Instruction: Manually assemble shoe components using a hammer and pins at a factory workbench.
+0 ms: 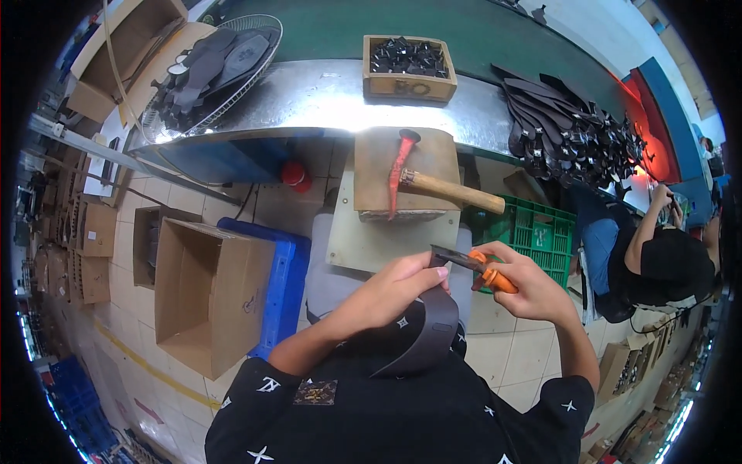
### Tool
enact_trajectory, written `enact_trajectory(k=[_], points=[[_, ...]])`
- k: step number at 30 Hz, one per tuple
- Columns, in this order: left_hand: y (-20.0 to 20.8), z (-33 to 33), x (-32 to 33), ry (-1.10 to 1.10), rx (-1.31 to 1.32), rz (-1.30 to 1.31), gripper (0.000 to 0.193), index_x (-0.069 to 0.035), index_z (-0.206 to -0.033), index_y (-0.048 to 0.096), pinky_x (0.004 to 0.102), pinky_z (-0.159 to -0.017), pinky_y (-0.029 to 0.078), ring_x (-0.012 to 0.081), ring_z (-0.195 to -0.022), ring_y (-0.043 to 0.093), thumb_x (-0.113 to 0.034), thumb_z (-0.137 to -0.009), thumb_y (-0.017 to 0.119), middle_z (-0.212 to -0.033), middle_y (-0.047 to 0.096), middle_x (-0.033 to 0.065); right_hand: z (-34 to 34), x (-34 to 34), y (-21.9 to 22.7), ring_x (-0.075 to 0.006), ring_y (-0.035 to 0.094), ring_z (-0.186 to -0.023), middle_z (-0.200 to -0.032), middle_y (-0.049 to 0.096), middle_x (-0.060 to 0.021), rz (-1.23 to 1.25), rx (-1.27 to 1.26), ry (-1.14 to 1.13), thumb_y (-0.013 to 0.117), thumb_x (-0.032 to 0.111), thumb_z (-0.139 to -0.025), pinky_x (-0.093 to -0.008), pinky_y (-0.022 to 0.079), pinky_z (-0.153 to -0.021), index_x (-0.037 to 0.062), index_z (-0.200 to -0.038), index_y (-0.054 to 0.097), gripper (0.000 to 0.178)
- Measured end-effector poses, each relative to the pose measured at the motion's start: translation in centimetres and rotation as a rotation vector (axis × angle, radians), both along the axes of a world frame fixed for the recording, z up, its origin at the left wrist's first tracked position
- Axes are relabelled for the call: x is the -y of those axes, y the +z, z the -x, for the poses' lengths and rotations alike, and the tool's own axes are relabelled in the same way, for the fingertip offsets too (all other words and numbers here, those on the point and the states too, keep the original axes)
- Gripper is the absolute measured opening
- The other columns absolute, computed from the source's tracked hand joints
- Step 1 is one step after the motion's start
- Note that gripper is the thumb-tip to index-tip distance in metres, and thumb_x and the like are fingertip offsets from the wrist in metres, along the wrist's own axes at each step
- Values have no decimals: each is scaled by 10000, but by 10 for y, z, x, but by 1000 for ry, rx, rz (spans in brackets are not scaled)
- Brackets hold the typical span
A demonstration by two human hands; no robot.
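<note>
My left hand (400,290) is closed on the narrow end of a dark grey, curved, insole-shaped piece (430,331), which hangs down in front of my shirt. My right hand (527,284) grips orange-handled pliers (497,280). Their dark jaws reach left to the piece's narrow end, beside my left fingertips; whether they bite on it I cannot make out. Beyond my hands, a hammer (456,193) with a red head and wooden handle lies on a brown block (437,151), its handle pointing right.
A wooden box (410,87) of small black parts stands on the metal bench edge (309,93). Dark flat pieces fill a wire basket (270,54) at left; more are heaped (572,127) at right. Cardboard (205,294) and green crates (533,232) flank me. Another person (657,255) sits at right.
</note>
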State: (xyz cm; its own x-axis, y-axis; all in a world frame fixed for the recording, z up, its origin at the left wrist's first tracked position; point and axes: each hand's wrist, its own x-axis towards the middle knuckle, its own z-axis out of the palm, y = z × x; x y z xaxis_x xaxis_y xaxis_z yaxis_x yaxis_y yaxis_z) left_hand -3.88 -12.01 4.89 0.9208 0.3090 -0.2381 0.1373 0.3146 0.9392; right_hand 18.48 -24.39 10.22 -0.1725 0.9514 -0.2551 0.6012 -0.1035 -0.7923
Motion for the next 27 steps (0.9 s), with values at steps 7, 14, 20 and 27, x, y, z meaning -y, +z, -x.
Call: enact_trajectory(k=[7,14,20,27], points=[[5,2,-6,-62,9,113,305,-32,-955,586,262,-788,414,97,-848,513,-310,-1011,474,-863,578,23,0,2,-7,-332,610,-981,-1109,609,-175,-5,-59,-50,558,-21,-660,-354,493,-876,-25,-756,641,127],[9,0,-10,-100,28,191,307,-32,-972,597,257,-832,439,116,-910,574,-321,-1013,501,-940,633,50,-1,3,-10,-316,627,-853,-1035,631,-182,-127,-87,-49,571,-22,-620,-347,514,-767,-43,-714,622,109],[1,-1,-4,-104,62,243,310,-36,-939,598,263,-834,442,131,-912,582,-323,-1009,503,-948,650,70,-2,7,-12,-306,622,-842,-1032,626,-188,-129,-104,-48,576,-27,-612,-339,510,-749,-61,-721,615,121],[0,-5,-2,-89,49,272,307,-26,-921,608,281,-854,444,161,-939,595,-305,-1000,507,-958,654,95,-5,10,-10,-311,625,-831,-1004,621,-195,-112,-128,-53,570,-29,-612,-342,508,-738,-68,-715,616,119]])
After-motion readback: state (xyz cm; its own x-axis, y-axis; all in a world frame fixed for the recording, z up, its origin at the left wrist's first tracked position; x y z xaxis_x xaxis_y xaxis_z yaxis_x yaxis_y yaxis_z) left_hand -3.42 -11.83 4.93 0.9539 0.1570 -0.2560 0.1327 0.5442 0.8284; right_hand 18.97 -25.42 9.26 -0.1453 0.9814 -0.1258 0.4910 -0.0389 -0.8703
